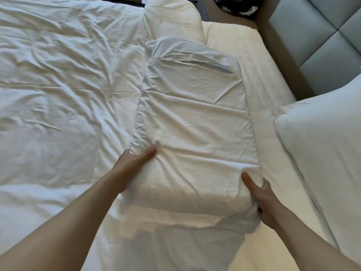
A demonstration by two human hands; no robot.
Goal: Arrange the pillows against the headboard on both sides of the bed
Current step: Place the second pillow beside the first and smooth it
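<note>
Two bare hands grip one white pillow [193, 133] that lies lengthwise on the bed, its far end pointing away from the person. The left hand [134, 165] clasps the near left corner: the thumb lies flat on top and the fingers are tucked under the edge, out of sight. The right hand [261, 200] pinches the near right corner, thumb pressed into the top, fingers curled around bunched fabric below. Both forearms reach in from the bottom of the view.

The pillowcase holds its filling unevenly; the far end is slack, with a loose flap folded across it, while the near end is full and rounded. A second pillow [173, 18] lies just beyond, touching the far end of the held one. A third, plump pillow [322, 145] sits at the right edge, leaning toward the headboard [320, 42].

The held pillow rests partly on a rumpled white duvet [58, 85], which covers the left half of the bed, and partly on the bare cream sheet [259, 79] that shows along the right side. The headboard is padded in grey squares with a brown frame, and runs down the right of the view. The held pillow is well apart from it, with sheet between. At the top, past the mattress corner, lies a dark surface with a dark bundle [236, 4] on it, too unclear to identify.
</note>
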